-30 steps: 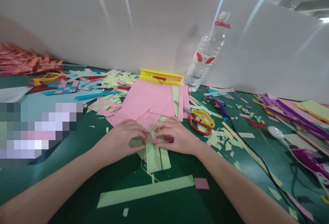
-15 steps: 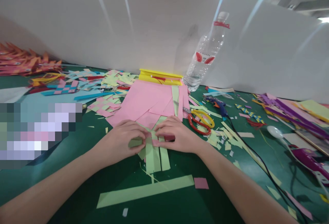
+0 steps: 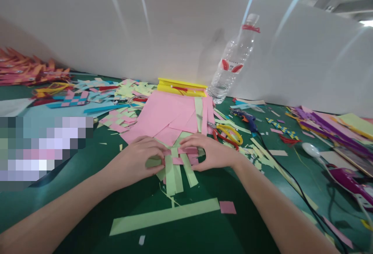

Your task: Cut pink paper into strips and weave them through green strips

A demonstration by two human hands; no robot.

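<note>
In front of me lies a small weave of pale green paper strips (image 3: 174, 180) crossed by short pink paper strips (image 3: 178, 160). My left hand (image 3: 145, 156) pinches the left side of the weave between thumb and fingers. At its right side, my right hand (image 3: 208, 152) curls around the pink strip ends, fingertips above and thumb below, with a gap visible inside the curl. One green strip (image 3: 190, 171) slants away from the others at its lower end. Nearer to me are a long green strip (image 3: 163, 217) and a pink paper square (image 3: 227, 207).
Pink paper sheets (image 3: 166, 110) lie behind my hands, with scissors (image 3: 230, 135) at their right. A clear bottle (image 3: 231, 65) leans against the wall. To the right are a blue glue gun (image 3: 246, 118) with a black cord and a purple device (image 3: 349, 182). Paper scraps (image 3: 136, 89) lie left.
My right hand has shifted to the right and its fingers have spread. The right green strip now slants, its lower end further right, and more pink strip shows. My left hand stays put.
</note>
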